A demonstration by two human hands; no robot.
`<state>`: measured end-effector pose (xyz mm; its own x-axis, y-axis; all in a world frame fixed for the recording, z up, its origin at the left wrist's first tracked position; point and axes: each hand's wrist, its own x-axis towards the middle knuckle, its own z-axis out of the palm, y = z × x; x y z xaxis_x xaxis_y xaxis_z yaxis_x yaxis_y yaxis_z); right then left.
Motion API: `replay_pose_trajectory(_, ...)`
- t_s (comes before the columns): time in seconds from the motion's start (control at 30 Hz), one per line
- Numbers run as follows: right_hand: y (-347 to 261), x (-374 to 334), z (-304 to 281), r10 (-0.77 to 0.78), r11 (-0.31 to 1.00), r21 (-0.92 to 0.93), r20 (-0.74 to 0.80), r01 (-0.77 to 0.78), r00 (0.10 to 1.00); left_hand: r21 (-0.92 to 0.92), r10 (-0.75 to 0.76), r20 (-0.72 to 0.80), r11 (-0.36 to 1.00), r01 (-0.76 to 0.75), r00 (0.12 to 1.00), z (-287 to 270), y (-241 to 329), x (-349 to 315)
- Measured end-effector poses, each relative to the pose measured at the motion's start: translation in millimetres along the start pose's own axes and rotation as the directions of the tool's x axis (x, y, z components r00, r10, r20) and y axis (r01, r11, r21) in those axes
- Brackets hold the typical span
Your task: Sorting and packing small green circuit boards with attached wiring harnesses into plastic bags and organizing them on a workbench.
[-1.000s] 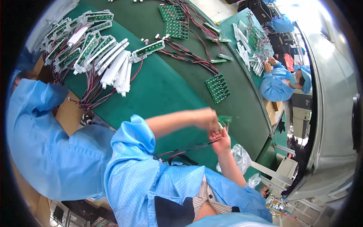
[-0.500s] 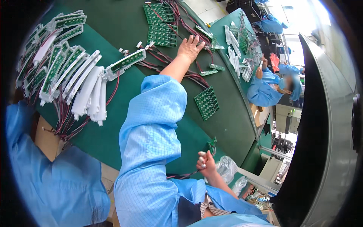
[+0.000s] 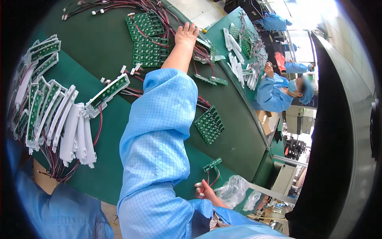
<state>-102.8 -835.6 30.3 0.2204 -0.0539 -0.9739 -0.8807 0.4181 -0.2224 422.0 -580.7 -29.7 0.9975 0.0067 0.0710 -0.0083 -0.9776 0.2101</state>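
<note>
My left hand [image 3: 186,35] reaches to the far side of the green table, its fingers stretched out over a bundle of red and black wires [image 3: 164,18]. Nothing shows gripped in it. Just left of that wrist lie green circuit board panels [image 3: 149,53]. Closer to my body, my right hand [image 3: 204,190], with white covers on some fingertips, is closed on thin red and black wires [image 3: 217,176]. A small green circuit board strip [image 3: 212,164] stands up from those wires. Another board panel [image 3: 209,124] lies between my hands, and narrow board strips [image 3: 211,79] rest beyond it.
White plastic strips with boards and wires [image 3: 67,115] pile up at the left. One such strip [image 3: 108,95] lies beside the pile. Clear plastic bags [image 3: 234,190] sit right of my right hand. Another person [image 3: 274,93] works across the table; a blue-clad person [image 3: 59,207] is at lower left.
My view has shifted, so the pile sits lower and further left. The left hand has moved toward the table's far edge. The strip on my right hand's wires has turned and shows more plainly.
</note>
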Motion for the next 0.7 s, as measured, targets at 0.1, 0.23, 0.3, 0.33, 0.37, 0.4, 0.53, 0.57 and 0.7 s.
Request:
replay_pose_trajectory(0.1,5.1,1.4,-8.1,-0.001,0.996,-0.094,0.005,0.001,1.0,-0.088,-0.04,-0.007,0.995,0.039,0.999,4.4,4.2,17.3)
replay_pose_trajectory(0.23,5.8,-1.3,-4.5,0.037,0.964,-0.256,-0.145,-0.073,0.989,-0.041,0.025,0.007,0.999,-0.025,1.0,-2.8,2.3,8.9)
replay_pose_trajectory(0.3,1.5,-3.1,0.9,0.045,0.949,-0.303,-0.16,-0.093,0.986,0.04,0.032,0.065,0.999,-0.035,0.997,-13.7,4.1,3.6)
replay_pose_trajectory(0.33,1.0,-2.6,1.8,0.045,0.946,-0.309,-0.16,-0.094,0.986,0.011,0.02,0.059,1.0,-0.02,0.998,-15.2,4.9,2.4)
replay_pose_trajectory(0.37,1.0,-0.9,1.5,0.027,0.941,-0.328,-0.18,-0.086,0.983,-0.017,0.007,0.052,1.0,-0.006,0.999,-16.3,6.4,0.0)
replay_pose_trajectory(0.4,0.3,0.6,-0.6,0.009,0.935,-0.347,-0.199,-0.079,0.98,0.027,-0.031,0.026,0.999,0.03,0.999,-18.6,10.3,-7.7)
replay_pose_trajectory(0.53,8.9,2.5,-13.3,0.019,0.927,-0.367,-0.153,-0.074,0.988,-0.246,0.285,0.005,0.929,-0.275,0.958,-36.7,23.0,-23.2)
replay_pose_trajectory(0.57,9.0,1.2,-12.1,0.038,0.934,-0.347,-0.14,-0.085,0.989,-0.254,0.319,-0.156,0.902,-0.35,0.935,-33.8,32.9,-23.4)
replay_pose_trajectory(0.7,5.2,0.6,-12.6,-0.015,0.988,-0.154,-0.029,0.01,0.999,-0.447,0.294,-0.359,0.779,-0.439,0.886,-137.5,90.1,-77.0)
